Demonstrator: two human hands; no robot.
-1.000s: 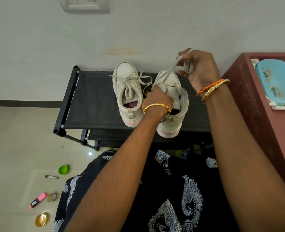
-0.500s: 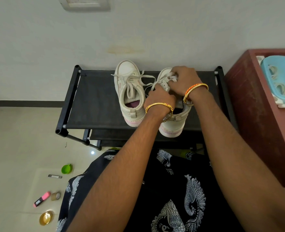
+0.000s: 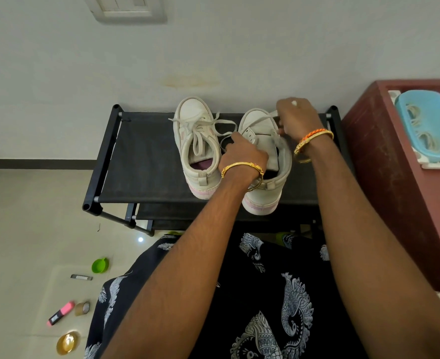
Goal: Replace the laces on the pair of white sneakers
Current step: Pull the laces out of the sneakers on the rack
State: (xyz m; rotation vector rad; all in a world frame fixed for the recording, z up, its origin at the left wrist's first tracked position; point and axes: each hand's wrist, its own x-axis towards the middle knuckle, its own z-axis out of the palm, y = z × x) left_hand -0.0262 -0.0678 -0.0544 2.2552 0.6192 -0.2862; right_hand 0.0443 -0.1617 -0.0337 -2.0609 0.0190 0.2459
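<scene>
A black shoe rack point(image 3: 141, 154) stands against the wall, carrying the pair of white sneakers on its top shelf. The left sneaker point(image 3: 197, 149) sits near the rack's middle, laced; the right sneaker point(image 3: 270, 177) is just beside it. The left hand point(image 3: 242, 158) grips the right sneaker's side. The right hand point(image 3: 296, 117) pinches its lace point(image 3: 261, 119) above the toe.

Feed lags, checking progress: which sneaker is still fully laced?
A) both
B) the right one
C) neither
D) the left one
D: the left sneaker keeps its lace crossed and tied, while the right sneaker shows bare eyelets and its loose lace is pinched by the right hand.
</scene>
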